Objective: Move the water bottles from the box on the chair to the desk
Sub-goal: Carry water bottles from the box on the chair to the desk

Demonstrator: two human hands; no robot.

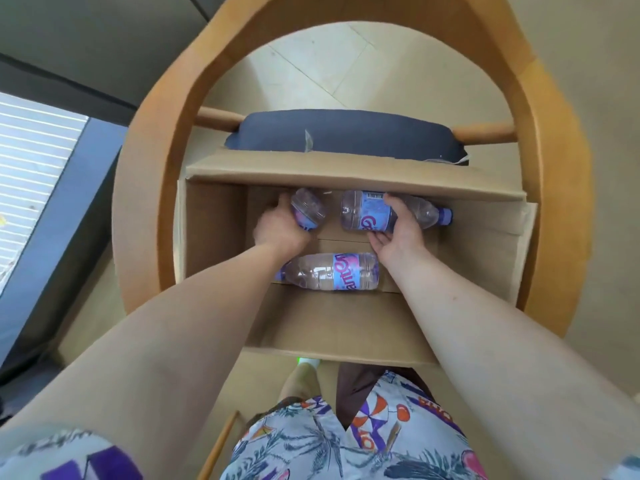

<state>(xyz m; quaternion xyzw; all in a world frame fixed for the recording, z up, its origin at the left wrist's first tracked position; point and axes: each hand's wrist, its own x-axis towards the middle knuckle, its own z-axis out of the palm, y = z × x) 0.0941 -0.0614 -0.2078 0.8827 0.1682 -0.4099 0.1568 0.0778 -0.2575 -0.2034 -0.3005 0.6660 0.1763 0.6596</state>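
Pale tiled floor (311, 64) under a curved wooden frame (145, 140); slatted window (31, 161) at left; daylight.

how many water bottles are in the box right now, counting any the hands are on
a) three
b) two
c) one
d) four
a) three: the left hand grips one bottle at the far left of the box, the right hand holds a second bottle lying on its side, and a third bottle lies untouched nearer the person.
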